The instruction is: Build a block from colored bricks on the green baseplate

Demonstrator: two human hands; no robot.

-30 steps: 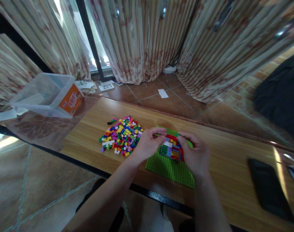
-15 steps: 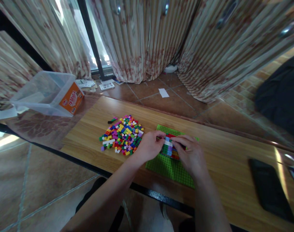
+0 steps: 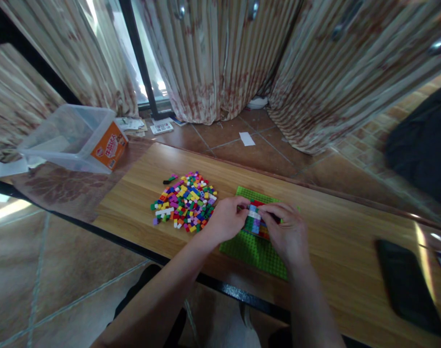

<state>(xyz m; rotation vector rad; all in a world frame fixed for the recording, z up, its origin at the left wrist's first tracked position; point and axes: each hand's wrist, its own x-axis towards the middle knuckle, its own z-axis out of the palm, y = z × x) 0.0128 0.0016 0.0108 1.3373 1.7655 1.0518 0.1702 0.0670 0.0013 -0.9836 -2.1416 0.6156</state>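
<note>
A green studded baseplate lies on the wooden table, and a block of joined toy bricks in red, blue, white, green and lilac sits over it. My left hand is closed at the left side of this block, thumb and fingertips pinched at its upper left edge. At the right side my right hand bends over the bricks, fingertips pressed down near the white row. Whether either hand pinches a single loose brick is hidden by the fingers. Left of my left hand spreads a pile of loose coloured bricks.
A clear plastic box with an orange label stands at the table's far left. On the right lies a dark flat phone-like object. Patterned curtains hang beyond the table, and a white paper lies on the floor.
The whole view has shifted slightly. Both hands stay at the brick block in nearly the same pose, with the right fingertips moved only a little.
</note>
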